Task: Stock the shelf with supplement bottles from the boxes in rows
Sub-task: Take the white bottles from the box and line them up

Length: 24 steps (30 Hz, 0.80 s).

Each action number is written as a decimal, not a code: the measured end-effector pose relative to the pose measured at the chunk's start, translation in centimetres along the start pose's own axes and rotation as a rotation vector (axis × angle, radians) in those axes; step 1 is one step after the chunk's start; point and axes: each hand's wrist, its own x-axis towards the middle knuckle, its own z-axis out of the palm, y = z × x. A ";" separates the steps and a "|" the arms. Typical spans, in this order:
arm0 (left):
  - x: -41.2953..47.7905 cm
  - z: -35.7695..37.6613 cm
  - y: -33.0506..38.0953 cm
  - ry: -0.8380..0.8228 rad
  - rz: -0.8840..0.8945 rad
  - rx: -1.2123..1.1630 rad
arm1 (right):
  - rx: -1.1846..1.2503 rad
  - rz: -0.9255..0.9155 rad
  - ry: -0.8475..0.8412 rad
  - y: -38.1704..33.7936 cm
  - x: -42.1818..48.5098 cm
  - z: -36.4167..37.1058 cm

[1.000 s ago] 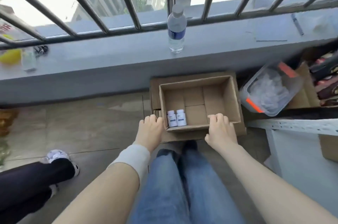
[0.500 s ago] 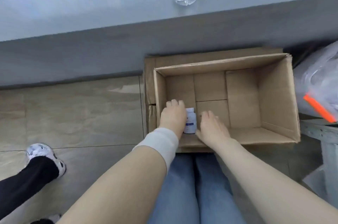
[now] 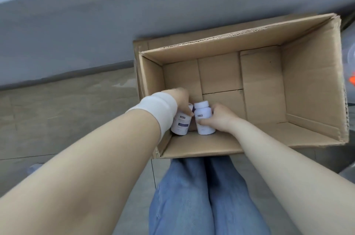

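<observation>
Near-left corner of the box [image 3: 311, 90]: your left hand [image 3: 181, 100] grips one bottle [image 3: 181, 123], and your right hand [image 3: 219, 117] grips the other bottle [image 3: 203, 117]. Probably the last pair here. Shelf out of view, placing still to do.

1. Left hand [image 3: 181, 98]: most of its fingers are out of sight behind the left bottle [image 3: 180, 122], and the hand covers most of that bottle's cap.
2. Right hand [image 3: 221, 119]: fingertips curl round the far side of the right bottle [image 3: 203, 119], unseen.
3. Label print on both bottles is too small to read.
4. Orange scrap [image 3: 352, 82] is cut off by the right edge, so it's impossible to identify.
5. Pale shape [image 3: 34, 168] on the floor is blurred and half hidden by the left forearm.
6. Jeans [image 3: 192, 196] run off the bottom edge.
</observation>
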 end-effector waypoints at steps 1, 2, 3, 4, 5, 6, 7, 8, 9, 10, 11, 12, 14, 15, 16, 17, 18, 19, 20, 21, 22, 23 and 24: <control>0.0 0.3 0.1 0.019 -0.010 -0.072 | 0.007 0.012 0.009 0.5 -0.4 -0.8; -0.1 0.8 0.2 0.039 -0.027 -0.132 | 0.017 0.020 0.024 1.0 -0.9 -1.5; -0.1 1.3 0.3 0.059 -0.043 -0.189 | 0.030 0.028 0.040 1.3 -1.3 -2.3; 0.0 1.9 0.4 0.078 -0.063 -0.247 | 0.058 0.026 0.051 1.5 -1.6 -3.0; 0.0 2.4 0.5 0.090 -0.083 -0.301 | 0.097 0.020 0.053 1.6 -2.0 -3.7; 0.1 2.8 0.5 0.103 -0.092 -0.354 | 0.144 0.012 0.053 1.6 -2.3 -4.2; -0.1 3.1 0.4 0.122 -0.095 -0.411 | 0.194 0.006 0.053 1.6 -2.7 -4.7; -0.5 3.2 0.2 0.151 -0.086 -0.477 | 0.240 0.004 0.056 1.7 -3.1 -5.0; -1.2 3.3 0.1 0.184 -0.072 -0.546 | 0.282 0.002 0.067 1.7 -3.9 -5.3; -2.2 3.2 -0.1 0.218 -0.047 -0.622 | 0.326 0.000 0.083 1.8 -4.9 -5.7; -3.6 3.0 -0.2 0.259 -0.016 -0.695 | 0.369 -0.004 0.102 1.8 -6.4 -6.1; -5.4 2.6 -0.1 0.299 0.016 -0.749 | 0.408 -0.010 0.120 1.8 -8.1 -6.7; -10.0 1.3 0.4 0.372 0.099 -0.796 | 0.494 -0.044 0.158 1.6 -12.7 -8.2; -12.6 0.5 0.8 0.401 0.150 -0.807 | 0.539 -0.071 0.179 1.5 -15.5 -9.1; -15.3 -0.3 1.3 0.415 0.202 -0.815 | 0.579 -0.090 0.208 1.5 -18.3 -10.1; -18.2 -1.1 1.8 0.423 0.261 -0.824 | 0.611 -0.109 0.250 1.4 -21.3 -11.1; -21.0 -1.9 2.4 0.422 0.326 -0.838 | 0.633 -0.122 0.297 1.3 -24.3 -12.0; -23.9 -2.7 3.1 0.415 0.387 -0.853 | 0.648 -0.141 0.343 1.1 -27.4 -12.9; -26.8 -3.3 3.9 0.403 0.448 -0.859 | 0.659 -0.160 0.394 1.1 -30.6 -13.5; -29.6 -3.8 4.7 0.387 0.514 -0.857 | 0.677 -0.177 0.450 1.1 -33.8 -13.9; -32.4 -4.2 5.7 0.364 0.582 -0.834 | 0.703 -0.188 0.509 1.2 -37.1 -14.1; -34.9 -4.6 6.8 0.337 0.653 -0.795 | 0.742 -0.199 0.565 1.4 -40.2 -14.3; -37.2 -4.9 8.2 0.307 0.720 -0.743 | 0.781 -0.205 0.617 1.8 -43.2 -14.4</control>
